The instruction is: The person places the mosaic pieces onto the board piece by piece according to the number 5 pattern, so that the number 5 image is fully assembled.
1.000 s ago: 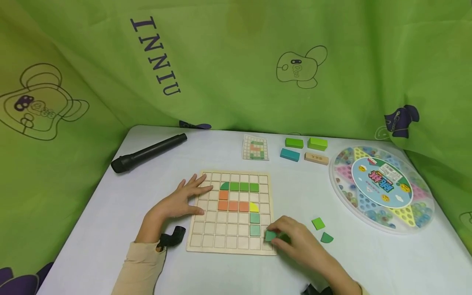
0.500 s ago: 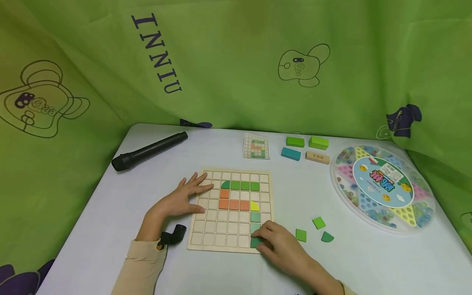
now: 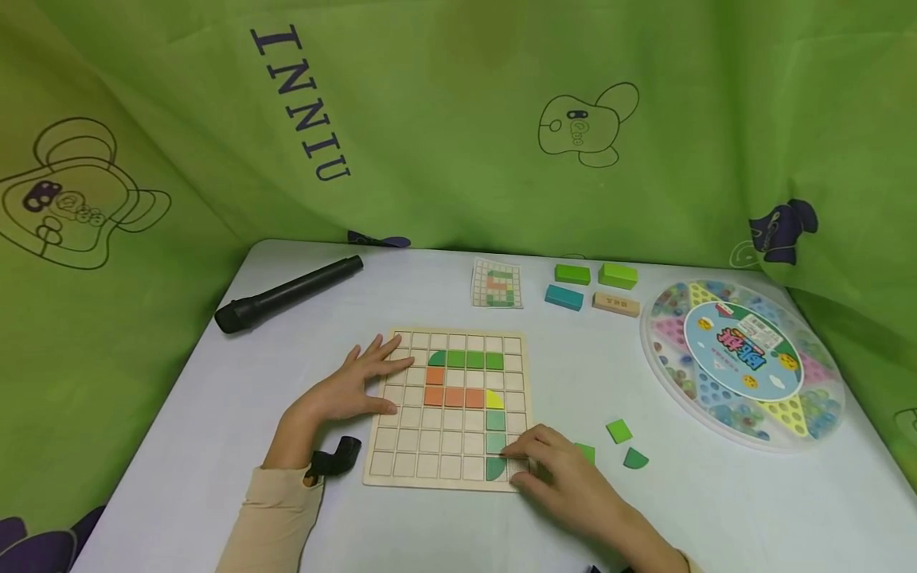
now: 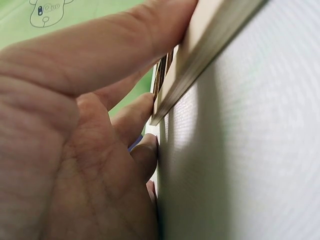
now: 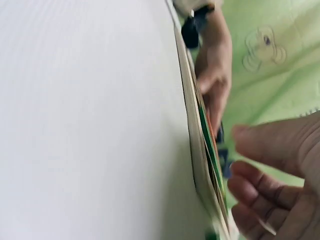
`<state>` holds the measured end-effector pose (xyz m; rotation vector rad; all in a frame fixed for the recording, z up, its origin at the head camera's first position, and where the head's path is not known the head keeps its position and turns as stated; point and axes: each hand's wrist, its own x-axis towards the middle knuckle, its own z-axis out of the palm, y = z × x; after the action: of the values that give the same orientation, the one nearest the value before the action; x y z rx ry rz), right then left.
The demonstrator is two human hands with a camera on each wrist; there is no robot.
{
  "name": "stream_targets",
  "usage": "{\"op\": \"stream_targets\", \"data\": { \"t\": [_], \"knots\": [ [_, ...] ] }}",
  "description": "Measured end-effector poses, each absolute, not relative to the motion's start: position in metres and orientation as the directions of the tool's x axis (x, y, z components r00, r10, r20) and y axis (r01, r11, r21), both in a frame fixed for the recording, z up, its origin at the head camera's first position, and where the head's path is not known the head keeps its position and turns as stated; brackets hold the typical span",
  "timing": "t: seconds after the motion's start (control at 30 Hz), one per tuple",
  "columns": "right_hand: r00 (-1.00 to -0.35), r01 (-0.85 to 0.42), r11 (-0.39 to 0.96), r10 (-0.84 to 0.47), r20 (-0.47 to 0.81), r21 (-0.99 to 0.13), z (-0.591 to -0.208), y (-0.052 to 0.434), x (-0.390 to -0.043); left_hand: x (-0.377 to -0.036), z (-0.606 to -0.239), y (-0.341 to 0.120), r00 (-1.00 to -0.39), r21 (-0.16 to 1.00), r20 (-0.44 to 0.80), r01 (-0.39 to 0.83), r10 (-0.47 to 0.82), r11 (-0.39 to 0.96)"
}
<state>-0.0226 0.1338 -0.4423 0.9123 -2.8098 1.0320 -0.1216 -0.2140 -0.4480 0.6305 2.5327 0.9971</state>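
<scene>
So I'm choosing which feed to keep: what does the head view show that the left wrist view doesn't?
Head only: the coloured tiles laid in the grid, the right hand at the dark green quarter-round tile, and loose tiles nearby. Left wrist only: the board's side edge close up. Both: the left hand resting flat on the wooden board.

Left hand [image 3: 351, 387] lies flat, fingers spread out straight; right hand [image 3: 555, 473] is palm down with its fingers loosely bent.

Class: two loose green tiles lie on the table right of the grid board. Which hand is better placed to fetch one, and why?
Probably the right hand: it lies beside the green tiles; the left hand presses the board.
</scene>
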Motion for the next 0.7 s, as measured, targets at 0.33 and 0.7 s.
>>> {"op": "stream_targets", "data": {
  "t": [0.33, 0.7],
  "knots": [
    [-0.911, -0.410, 0.766, -0.369, 0.183, -0.494, -0.437, 0.193, -0.023, -0.122, -0.448, -0.214, -0.839, 0.707, -0.145, 0.282, 0.524, 0.648],
    [-0.917, -0.395, 0.819, -0.378, 0.127, -0.417, -0.434, 0.197, -0.024, -0.122, -0.449, -0.215, -0.838, 0.708, -0.140, 0.288, 0.528, 0.645]
  ]
}}
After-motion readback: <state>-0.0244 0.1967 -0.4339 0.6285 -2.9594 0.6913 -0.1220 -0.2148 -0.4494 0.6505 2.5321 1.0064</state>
